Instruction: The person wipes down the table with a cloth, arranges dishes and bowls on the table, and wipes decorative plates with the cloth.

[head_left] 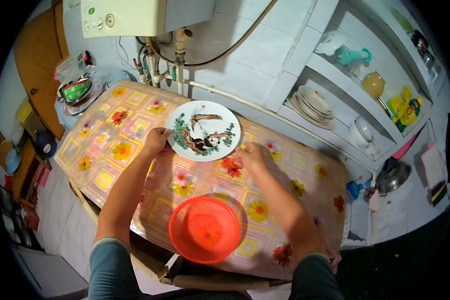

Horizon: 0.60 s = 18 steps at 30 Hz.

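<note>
A large white plate with a painted panda, branches and green leaves is near the back edge of the table. My left hand grips its left rim, with the fingers closed on the edge. At the plate's lower right rim is my right hand, its fingers bent at the edge. The fingertips are small and partly hidden there. Between my forearms, nearer to me, a red plastic basket sits on the flowered tablecloth; nothing shows inside it.
A water heater and pipes are on the wall behind. At right, shelves hold stacked plates, bowls and a yellow bottle. Bowls and plastic bags stand past the table's left end. A metal bowl is at far right.
</note>
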Available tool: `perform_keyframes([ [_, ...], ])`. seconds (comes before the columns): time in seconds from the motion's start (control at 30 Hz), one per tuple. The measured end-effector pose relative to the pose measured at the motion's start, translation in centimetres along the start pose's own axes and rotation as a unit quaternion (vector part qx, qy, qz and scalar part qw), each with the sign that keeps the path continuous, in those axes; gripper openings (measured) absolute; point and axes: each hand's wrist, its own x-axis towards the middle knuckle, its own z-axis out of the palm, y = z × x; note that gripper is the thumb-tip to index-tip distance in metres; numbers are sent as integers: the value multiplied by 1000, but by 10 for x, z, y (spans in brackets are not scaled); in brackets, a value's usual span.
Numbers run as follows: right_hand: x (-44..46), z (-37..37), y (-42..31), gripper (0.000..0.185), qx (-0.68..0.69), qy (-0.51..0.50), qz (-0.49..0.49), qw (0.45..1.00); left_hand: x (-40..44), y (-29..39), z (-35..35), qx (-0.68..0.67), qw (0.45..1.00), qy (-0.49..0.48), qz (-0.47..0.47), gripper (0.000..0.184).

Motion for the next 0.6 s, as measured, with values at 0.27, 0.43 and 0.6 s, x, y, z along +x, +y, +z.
perform_keyframes([
  [0.27,-147,-124,-31,40,-100,-257,3,961,7,-1,-22,76,996,40,10,33],
  [0.43,-249,-233,-11,38,-71,-223,-26,972,-32,71,-17,-24,998,40,47,36],
  [0.6,-335,-370,50,31,-44,107,-38,993,-139,179,41,-16,991,-56,123,34],
])
